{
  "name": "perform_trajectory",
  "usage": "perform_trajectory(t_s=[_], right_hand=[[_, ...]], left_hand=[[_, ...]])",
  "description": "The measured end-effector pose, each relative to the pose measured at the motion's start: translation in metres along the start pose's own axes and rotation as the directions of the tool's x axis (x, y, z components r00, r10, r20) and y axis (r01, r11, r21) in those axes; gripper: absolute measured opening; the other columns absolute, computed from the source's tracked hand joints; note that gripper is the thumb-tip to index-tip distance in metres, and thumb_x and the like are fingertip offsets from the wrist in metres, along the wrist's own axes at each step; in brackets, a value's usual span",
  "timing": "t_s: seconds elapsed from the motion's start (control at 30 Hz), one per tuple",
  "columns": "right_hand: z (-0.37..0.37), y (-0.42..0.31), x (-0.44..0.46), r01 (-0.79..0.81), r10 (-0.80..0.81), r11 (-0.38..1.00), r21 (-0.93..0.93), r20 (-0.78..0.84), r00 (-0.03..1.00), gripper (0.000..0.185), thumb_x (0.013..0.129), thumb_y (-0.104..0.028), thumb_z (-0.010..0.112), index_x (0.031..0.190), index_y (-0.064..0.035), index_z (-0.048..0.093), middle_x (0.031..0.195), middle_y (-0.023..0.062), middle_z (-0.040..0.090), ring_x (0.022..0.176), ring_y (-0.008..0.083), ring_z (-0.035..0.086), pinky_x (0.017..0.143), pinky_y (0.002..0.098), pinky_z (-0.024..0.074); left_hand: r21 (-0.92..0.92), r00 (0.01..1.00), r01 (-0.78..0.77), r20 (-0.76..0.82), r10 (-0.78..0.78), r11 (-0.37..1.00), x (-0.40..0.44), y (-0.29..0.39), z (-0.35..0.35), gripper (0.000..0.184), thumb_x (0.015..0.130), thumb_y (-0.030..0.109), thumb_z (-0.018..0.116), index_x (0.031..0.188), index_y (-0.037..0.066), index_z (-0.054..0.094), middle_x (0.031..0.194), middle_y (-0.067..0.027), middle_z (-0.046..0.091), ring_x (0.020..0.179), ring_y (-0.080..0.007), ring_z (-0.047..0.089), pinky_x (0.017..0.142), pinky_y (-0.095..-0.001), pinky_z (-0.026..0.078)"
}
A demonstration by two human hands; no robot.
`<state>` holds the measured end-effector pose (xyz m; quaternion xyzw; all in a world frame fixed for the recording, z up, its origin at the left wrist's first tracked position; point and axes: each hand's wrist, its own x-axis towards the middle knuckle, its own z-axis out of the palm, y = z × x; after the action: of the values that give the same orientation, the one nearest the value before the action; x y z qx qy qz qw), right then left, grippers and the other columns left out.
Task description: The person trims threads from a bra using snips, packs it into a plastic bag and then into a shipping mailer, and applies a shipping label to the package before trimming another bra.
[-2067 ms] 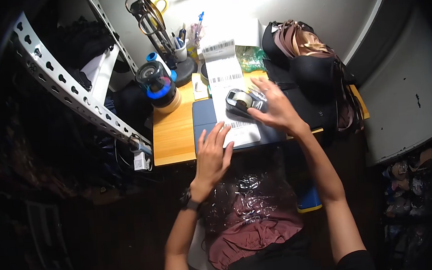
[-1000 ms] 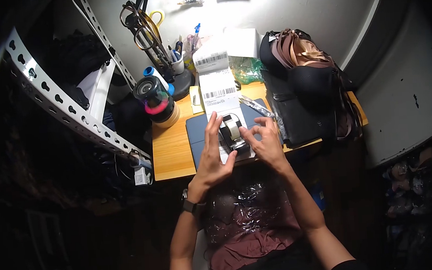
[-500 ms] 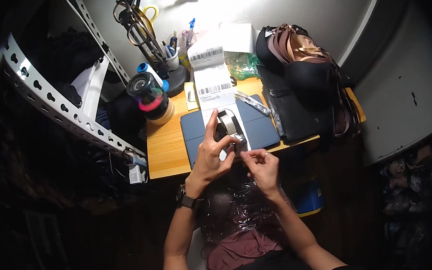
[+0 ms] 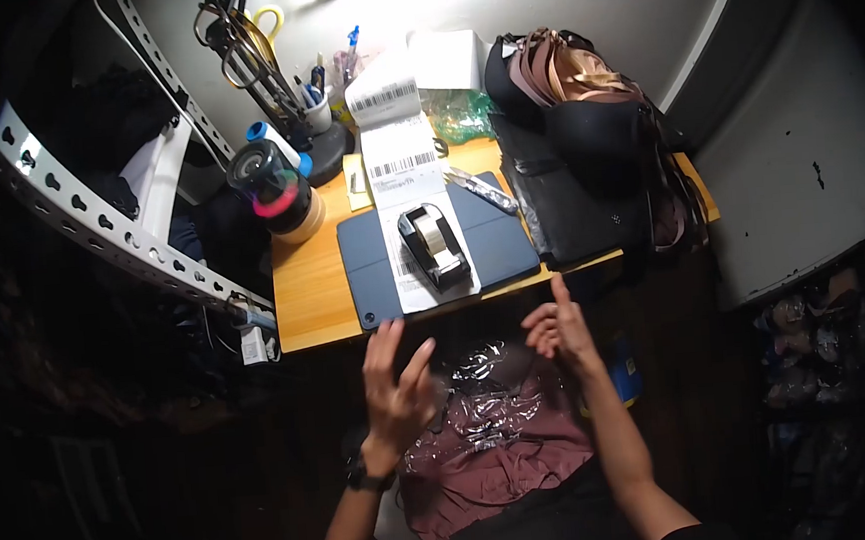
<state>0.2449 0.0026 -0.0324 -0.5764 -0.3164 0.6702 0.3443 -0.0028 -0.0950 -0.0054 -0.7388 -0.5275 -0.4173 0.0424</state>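
A black tape dispenser [image 4: 434, 247] with a clear roll stands on a long strip of printed labels [image 4: 403, 162], which runs over a blue-grey folder [image 4: 501, 245]. My left hand [image 4: 395, 398], a little blurred, is raised in front of the table edge with its fingers apart and nothing in it. To the right, my right hand [image 4: 563, 331] hovers over my lap, thumb up and fingers loosely spread, with nothing visible in it. Below and between them a clear plastic bag with mauve cloth [image 4: 499, 436] lies on my lap.
Black and tan bras [image 4: 590, 88] and black bags [image 4: 578, 205] lie on the table's right side. A dark round jar [image 4: 274, 186], a pen cup [image 4: 317, 112] and a cutter [image 4: 482, 189] are also there. A perforated white shelf post [image 4: 98, 218] rises at left.
Both hands have left the tape dispenser and moved down towards my lap, and farther apart. The dispenser now stands alone on the labels. The view has shifted slightly.
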Motion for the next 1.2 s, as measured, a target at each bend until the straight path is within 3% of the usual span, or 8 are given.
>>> perform_trajectory(t_s=[0.1,0.17,0.3,0.47,0.67,0.97,1.03,1.2], right_hand=[[-0.056,0.02,-0.017,0.117,-0.217,0.887,-0.446,-0.181,0.959,0.05,0.087,-0.046,0.057,0.077,0.0028,0.06,0.051,0.0107,0.057,0.037,0.0137,0.052,0.036,0.0232,0.0404],[-0.085,0.038,-0.032,0.345,-0.645,0.347,-0.872,0.044,0.762,0.024,0.083,-0.025,0.064,0.084,-0.0012,0.06,0.063,0.0123,0.059,0.053,0.0181,0.06,0.048,0.0281,0.0463],[-0.107,0.069,-0.052,0.71,-0.5,-0.418,-0.567,0.796,0.341,0.051,0.072,-0.009,0.064,0.12,-0.0174,0.05,0.123,0.0135,0.045,0.107,0.027,0.05,0.088,0.0363,0.042],[-0.115,0.103,-0.041,0.839,-0.288,-0.424,-0.341,0.929,0.232,0.025,0.073,-0.011,0.065,0.096,-0.01,0.058,0.111,0.0124,0.055,0.105,0.0267,0.054,0.088,0.0371,0.0459],[-0.098,0.086,-0.042,0.85,-0.46,0.159,-0.502,0.725,0.514,0.012,0.079,-0.011,0.065,0.08,-0.0042,0.056,0.077,0.0111,0.063,0.072,0.029,0.063,0.063,0.0359,0.0511],[-0.091,0.085,-0.013,0.628,-0.372,0.163,-0.761,0.542,0.753,0.026,0.08,-0.026,0.069,0.069,-0.0037,0.061,0.053,0.0126,0.056,0.046,0.0268,0.057,0.044,0.0319,0.0415],[-0.086,0.091,-0.012,0.584,-0.34,0.263,-0.768,0.493,0.801,0.028,0.078,-0.028,0.07,0.071,-0.0023,0.063,0.053,0.0116,0.057,0.046,0.0218,0.058,0.044,0.0294,0.0415],[-0.073,0.084,-0.02,0.384,-0.254,0.446,-0.809,0.297,0.92,0.029,0.073,-0.028,0.076,0.079,-0.0014,0.066,0.055,0.008,0.06,0.047,0.015,0.059,0.045,0.0272,0.0425]], left_hand=[[0.119,0.92,0.205,0.315,-0.233,0.971,-0.088,-0.013,-0.029,0.069,0.066,-0.005,0.057,0.131,0.012,0.041,0.135,-0.0224,0.033,0.126,-0.0413,0.034,0.104,-0.0517,0.028],[0.173,0.838,0.284,0.433,-0.332,0.943,-0.127,-0.007,-0.041,0.073,0.066,-0.005,0.058,0.133,0.014,0.036,0.134,-0.022,0.031,0.127,-0.0412,0.031,0.106,-0.0523,0.025],[0.047,0.819,0.14,0.556,-0.143,0.989,-0.168,0.002,-0.038,0.066,0.066,-0.003,0.061,0.129,0.011,0.042,0.127,-0.0199,0.035,0.123,-0.0374,0.034,0.104,-0.0503,0.028],[-0.027,0.871,0.085,0.487,-0.061,0.996,-0.171,-0.014,-0.029,0.025,0.07,0.007,0.066,0.095,0.005,0.062,0.111,-0.0149,0.053,0.104,-0.033,0.053,0.087,-0.0427,0.045],[-0.055,0.881,0.227,0.437,-0.181,0.972,-0.151,-0.026,-0.032,0.009,0.077,0.009,0.065,0.083,0.006,0.058,0.077,-0.0086,0.064,0.075,-0.0263,0.063,0.072,-0.0358,0.047],[0.126,0.802,0.328,0.487,-0.347,0.936,-0.122,-0.041,-0.022,0.016,0.083,0.021,0.064,0.08,0.008,0.056,0.054,-0.0041,0.056,0.046,-0.0234,0.053,0.057,-0.0326,0.038],[0.318,0.648,0.522,0.456,-0.61,0.791,-0.113,-0.026,-0.015,0.025,0.079,0.025,0.069,0.086,0.006,0.055,0.061,-0.0088,0.058,0.056,-0.0253,0.058,0.062,-0.0341,0.04],[0.084,0.899,0.008,0.435,-0.044,0.996,-0.083,0.039,0.052,0.051,0.071,0.016,0.064,0.12,0.01,0.05,0.132,-0.0135,0.043,0.128,-0.0322,0.033,0.107,-0.0514,0.017]])
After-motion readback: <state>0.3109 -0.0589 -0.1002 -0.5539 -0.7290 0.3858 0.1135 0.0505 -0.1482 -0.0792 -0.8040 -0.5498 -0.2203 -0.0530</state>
